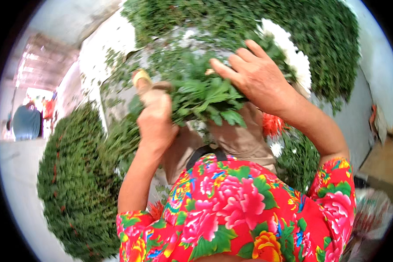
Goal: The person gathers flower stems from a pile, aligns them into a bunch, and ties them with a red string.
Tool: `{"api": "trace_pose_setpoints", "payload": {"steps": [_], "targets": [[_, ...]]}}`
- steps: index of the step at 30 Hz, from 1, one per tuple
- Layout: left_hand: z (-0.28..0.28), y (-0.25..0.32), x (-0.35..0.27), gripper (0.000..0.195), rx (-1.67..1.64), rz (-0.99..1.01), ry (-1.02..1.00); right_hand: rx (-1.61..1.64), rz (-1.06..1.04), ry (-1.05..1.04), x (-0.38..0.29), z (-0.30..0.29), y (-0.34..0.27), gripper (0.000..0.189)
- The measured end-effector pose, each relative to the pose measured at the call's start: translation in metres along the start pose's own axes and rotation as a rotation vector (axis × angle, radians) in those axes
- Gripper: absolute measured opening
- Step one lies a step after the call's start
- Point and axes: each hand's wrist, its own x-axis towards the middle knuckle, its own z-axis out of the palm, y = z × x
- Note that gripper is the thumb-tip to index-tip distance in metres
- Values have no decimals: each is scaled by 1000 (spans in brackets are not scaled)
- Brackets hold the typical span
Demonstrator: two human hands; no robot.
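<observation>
A leafy green bunch of stems (206, 95) lies across the lap, between my two hands. My left hand (155, 114) is closed around its left end, with something yellow at a fingertip. Over the bunch's right part is my right hand (257, 75), fingers bent and partly spread; whether it grips any stem is not clear. White chrysanthemum blooms (290, 52) show just beyond the right hand, on leafy stems. Red flowers (272, 125) and a small white bloom (276, 149) sit beside the right leg.
Large heaps of green foliage lie at the left (78, 183) and across the top right (324, 42). Loose leaves are scattered on the floor ahead. A white sheet (106, 46) is at the upper left. Far left, another person (27, 121) appears in dark clothing. Plastic bags (371, 209) stand at lower right.
</observation>
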Motion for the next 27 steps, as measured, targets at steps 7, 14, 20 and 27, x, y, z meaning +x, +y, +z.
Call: {"api": "trace_pose_setpoints", "payload": {"steps": [7,14,20,27], "targets": [[30,3,-21,49,93,-4,-96,28,-1,97,-27,38,-13,19],[0,30,-2,59,-24,-110,-276,-26,12,66,-19,32,-16,26],[7,25,-1,29,-103,-155,-223,75,72,216,-47,-37,6,53],[-14,17,-8,32,-68,-59,-222,303,1330,301,-235,46,49,18]]}}
